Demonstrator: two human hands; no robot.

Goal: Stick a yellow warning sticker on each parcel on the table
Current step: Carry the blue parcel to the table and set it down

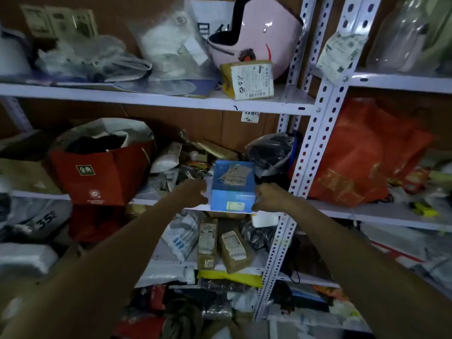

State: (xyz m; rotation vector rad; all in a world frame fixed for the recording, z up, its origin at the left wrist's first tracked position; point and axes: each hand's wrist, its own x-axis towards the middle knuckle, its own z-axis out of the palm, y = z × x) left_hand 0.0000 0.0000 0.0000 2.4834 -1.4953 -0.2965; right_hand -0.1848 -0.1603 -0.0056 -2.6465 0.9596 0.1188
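You are looking into a parcel storeroom. White slotted-angle shelving [315,133] rises in tiers across your view, backed with brown cardboard [195,121], and every shelf is crammed. A brown parcel [249,80] on the upper shelf and a blue box [232,184] on the middle one carry printed shipping labels, and plastic mailers [181,238] pile up lower down. A handwritten tag [250,117] hangs from a shelf edge. A red paper bag [102,172] and an orange sack [362,155] sit among the post.
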